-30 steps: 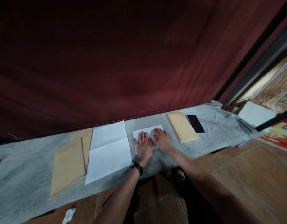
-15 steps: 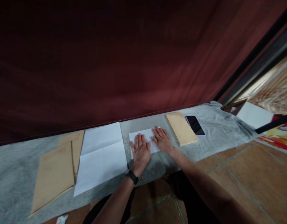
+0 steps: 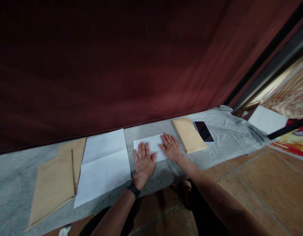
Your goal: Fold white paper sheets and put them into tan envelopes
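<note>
Head view: left hand [image 3: 143, 163] and right hand [image 3: 171, 148] flat, fingers spread, on small white paper [image 3: 154, 141] between creased sheet [image 3: 104, 168] and tan stack [image 3: 189, 135]. Tan envelopes [image 3: 53, 183] carry reddish marks [image 3: 65, 158], possibly print; unreadable.

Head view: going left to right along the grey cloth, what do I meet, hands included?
Overlapping brown paper pieces → large creased white sheet → left hand → right hand → brown paper stack → dark-screened phone.

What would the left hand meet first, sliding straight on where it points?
Past the grey cloth, the left hand would probably meet the dark red upright backdrop first; exact depth is unclear.
</note>
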`<state>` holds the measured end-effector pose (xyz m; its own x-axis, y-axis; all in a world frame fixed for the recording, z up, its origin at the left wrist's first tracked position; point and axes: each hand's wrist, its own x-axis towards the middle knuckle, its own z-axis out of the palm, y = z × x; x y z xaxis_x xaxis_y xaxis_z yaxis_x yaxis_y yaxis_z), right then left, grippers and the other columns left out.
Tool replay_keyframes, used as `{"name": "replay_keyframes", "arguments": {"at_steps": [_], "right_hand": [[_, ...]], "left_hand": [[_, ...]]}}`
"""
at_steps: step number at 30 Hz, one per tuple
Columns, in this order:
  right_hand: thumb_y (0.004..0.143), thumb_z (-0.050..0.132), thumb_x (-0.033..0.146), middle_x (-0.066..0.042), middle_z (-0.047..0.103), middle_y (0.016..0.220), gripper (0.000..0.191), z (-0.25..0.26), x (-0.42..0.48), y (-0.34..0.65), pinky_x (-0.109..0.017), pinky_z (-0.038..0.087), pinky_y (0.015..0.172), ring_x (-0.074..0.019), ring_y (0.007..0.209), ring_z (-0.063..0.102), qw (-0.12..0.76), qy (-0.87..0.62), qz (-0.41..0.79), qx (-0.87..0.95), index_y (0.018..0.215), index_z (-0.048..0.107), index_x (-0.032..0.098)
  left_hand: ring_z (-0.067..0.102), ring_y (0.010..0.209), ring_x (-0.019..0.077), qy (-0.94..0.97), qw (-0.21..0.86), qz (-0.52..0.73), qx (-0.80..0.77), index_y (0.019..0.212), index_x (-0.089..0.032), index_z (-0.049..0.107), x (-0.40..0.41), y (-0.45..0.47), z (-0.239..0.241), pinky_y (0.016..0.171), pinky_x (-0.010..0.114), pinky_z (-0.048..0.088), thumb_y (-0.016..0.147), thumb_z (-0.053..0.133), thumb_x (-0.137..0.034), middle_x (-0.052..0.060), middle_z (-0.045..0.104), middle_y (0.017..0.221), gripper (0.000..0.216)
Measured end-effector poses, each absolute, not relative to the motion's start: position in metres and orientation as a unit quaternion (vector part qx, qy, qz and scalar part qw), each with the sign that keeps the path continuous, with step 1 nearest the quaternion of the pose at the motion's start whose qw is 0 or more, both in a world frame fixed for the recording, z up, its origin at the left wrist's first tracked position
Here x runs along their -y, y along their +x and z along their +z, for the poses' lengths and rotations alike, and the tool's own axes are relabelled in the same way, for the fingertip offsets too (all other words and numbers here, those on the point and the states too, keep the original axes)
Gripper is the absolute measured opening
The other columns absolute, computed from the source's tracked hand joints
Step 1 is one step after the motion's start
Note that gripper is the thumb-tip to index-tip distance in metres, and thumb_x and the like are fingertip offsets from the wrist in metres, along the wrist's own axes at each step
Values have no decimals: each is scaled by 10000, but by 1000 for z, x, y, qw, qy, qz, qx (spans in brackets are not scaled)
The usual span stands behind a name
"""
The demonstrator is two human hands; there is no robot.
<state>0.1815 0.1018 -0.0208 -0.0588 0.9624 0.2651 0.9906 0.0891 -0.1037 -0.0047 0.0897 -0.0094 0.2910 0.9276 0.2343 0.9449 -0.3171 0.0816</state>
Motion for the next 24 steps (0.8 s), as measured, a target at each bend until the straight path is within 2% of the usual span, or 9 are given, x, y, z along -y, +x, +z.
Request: {"name": "replay_keyframes", "arguments": {"at_steps": [5,12,19,24], "right_hand": [[1052,364,477,-135,364,1597,600,-20,-101,185,-452,262,1201,-271,1474,354,136,-667,-46,731,1547,366,138],[1061,330,392,-168,387,1577,555,-2,-100,168,-509,235,1209,-313,1461,370,146,-678,-43,719,1509,421,77],[1055,386,401,-67,354,1610,486,-4,-93,150,-503,245,1216,-282,1467,368,151,-591,-18,792,1511,446,244],[1051,399,437,-91,343,1614,508,-11,-94,171,-480,267,1207,-277,1468,371,143,-600,-20,787,1526,421,259]], "left_hand": [[278,1505,342,-794,43,-154,586,1510,14,362,-90,-10,-16,1223,538,231,1001,393,-488,268,329,1580,715],[261,1510,329,-785,43,-138,603,1493,45,374,-89,-8,-14,1234,500,231,1013,362,-408,269,335,1576,659],[245,1516,319,-788,48,-121,602,1516,-30,378,-88,-8,-15,1231,512,232,1004,376,-356,233,324,1594,608],[235,1521,311,-785,30,-120,607,1522,-21,360,-88,-17,-15,1230,514,245,1002,356,-348,218,329,1597,615]]}}
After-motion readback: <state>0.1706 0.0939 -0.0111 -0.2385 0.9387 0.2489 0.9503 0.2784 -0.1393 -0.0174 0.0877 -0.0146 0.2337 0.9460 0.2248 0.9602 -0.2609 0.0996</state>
